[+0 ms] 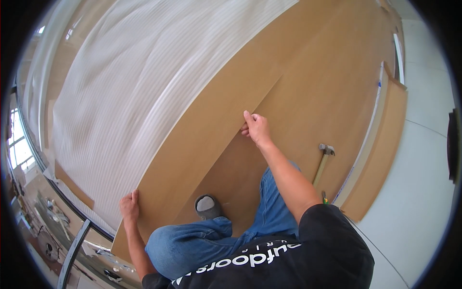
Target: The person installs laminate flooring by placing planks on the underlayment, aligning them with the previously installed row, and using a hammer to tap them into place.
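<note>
A long tan floor plank (192, 139) lies lengthwise in front of me. Its right edge is raised slightly off the brown boards beneath, casting a shadow there. My right hand (256, 127) pinches that raised edge between thumb and fingers. At the near left, my left hand (129, 207) is closed on the plank's opposite long edge, with some fingers hidden. White ribbed underlay (139, 82) runs along the plank's left side. Brown boards (327, 82) of the same tone cover the floor to the right.
A claw hammer (326, 150) lies right of my knee, near a small green-and-dark object (325, 197). Further right, loose planks (380, 159) rest beside pale floor tiles (423, 159). A dark metal frame (74, 253) borders the left, with clutter beyond. My shoe (208, 207) stands on the boards.
</note>
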`<state>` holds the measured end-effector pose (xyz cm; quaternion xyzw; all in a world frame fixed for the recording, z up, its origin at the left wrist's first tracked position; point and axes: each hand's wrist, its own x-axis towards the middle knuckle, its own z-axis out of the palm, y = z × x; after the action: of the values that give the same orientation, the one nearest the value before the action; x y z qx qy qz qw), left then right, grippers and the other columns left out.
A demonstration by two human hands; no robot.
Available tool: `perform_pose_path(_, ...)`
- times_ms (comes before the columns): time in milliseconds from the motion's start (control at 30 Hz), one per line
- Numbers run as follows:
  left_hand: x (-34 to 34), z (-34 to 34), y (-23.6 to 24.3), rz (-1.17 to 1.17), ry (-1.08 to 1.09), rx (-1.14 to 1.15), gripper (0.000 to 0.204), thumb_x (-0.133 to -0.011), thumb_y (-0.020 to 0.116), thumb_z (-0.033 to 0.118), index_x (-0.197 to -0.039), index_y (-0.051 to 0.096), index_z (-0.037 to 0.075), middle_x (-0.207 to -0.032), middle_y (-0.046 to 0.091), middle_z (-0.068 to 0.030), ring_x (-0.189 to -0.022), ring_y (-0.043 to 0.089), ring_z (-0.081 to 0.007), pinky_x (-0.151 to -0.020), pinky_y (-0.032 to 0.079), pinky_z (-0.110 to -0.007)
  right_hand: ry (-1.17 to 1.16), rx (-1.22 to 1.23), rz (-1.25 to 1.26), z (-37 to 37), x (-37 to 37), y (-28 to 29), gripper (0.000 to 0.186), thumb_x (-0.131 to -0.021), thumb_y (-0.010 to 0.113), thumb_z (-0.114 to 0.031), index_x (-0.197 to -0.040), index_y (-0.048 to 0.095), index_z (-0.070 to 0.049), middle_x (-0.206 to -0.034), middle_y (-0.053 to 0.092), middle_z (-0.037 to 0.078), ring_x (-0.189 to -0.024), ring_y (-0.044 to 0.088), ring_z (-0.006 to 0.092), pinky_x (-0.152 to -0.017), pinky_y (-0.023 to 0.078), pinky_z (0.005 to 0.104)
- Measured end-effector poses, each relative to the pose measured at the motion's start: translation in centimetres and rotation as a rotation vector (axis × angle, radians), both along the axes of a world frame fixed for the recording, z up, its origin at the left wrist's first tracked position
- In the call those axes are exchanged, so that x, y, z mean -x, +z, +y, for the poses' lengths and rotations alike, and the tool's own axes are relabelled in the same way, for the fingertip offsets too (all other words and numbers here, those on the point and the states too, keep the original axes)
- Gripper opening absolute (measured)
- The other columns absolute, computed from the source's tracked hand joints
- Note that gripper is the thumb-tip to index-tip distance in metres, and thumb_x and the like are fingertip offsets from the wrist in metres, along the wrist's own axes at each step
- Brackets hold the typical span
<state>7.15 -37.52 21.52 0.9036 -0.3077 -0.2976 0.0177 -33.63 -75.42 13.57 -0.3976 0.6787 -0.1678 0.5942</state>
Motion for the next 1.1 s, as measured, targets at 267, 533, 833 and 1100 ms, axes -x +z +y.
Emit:
perform_pose_path(267, 1.0, 0.1, -3.0, -0.031, 0.017, -0.057, 0.065, -0.102, 0.053, 0.057, -0.076, 0.069, -0.001, -0.071, 0.062, -0.0272, -0.069, 0.061, -0.0462, -0.066, 0.045, -0.054, 0.171, -0.048, 0.136, -0.9, 0.9, 0.4, 0.051, -0.103, 0.063, -0.044, -0.078, 0.062, 0.001, -0.064, 0.067, 0.01, -0.05, 0.063, 0.0146, -0.048, 0.051, 0.0302)
perform_pose_path(533, 0.0, 1.9, -5.9, -0.185, -0.081, -0.085, 0.06, -0.104, 0.049, 0.054, -0.078, 0.066, 0.002, -0.081, 0.065, -0.0271, -0.08, 0.061, -0.0513, -0.07, 0.045, -0.059, 0.171, -0.159, 0.133, -2.0, -0.4, -1.2, 0.048, -0.101, 0.067, -0.045, -0.078, 0.06, -0.004, -0.059, 0.061, 0.006, -0.044, 0.056, 0.014, -0.041, 0.045, 0.0295)
perform_pose_path(833, 0.8, 2.2, -8.5, -0.234, 0.008, 0.015, 0.067, -0.1, 0.05, 0.065, -0.07, 0.059, 0.005, -0.073, 0.065, -0.0223, -0.075, 0.063, -0.0451, -0.066, 0.047, -0.054, 0.225, -0.098, 0.205, -1.1, -0.4, -1.5, 0.048, -0.101, 0.067, -0.043, -0.085, 0.062, 0.001, -0.061, 0.062, 0.008, -0.046, 0.058, 0.0158, -0.041, 0.047, 0.0308)
perform_pose_path(1100, 2.6, 1.9, -10.8, -0.386, 0.047, 0.131, 0.061, -0.102, 0.05, 0.06, -0.07, 0.064, 0.011, -0.072, 0.068, -0.0147, -0.073, 0.066, -0.0401, -0.064, 0.052, -0.05, 0.227, -0.094, 0.179, -2.3, 0.4, -1.8, 0.046, -0.101, 0.068, -0.044, -0.082, 0.058, -0.003, -0.063, 0.06, 0.006, -0.047, 0.057, 0.0159, -0.041, 0.044, 0.0303)
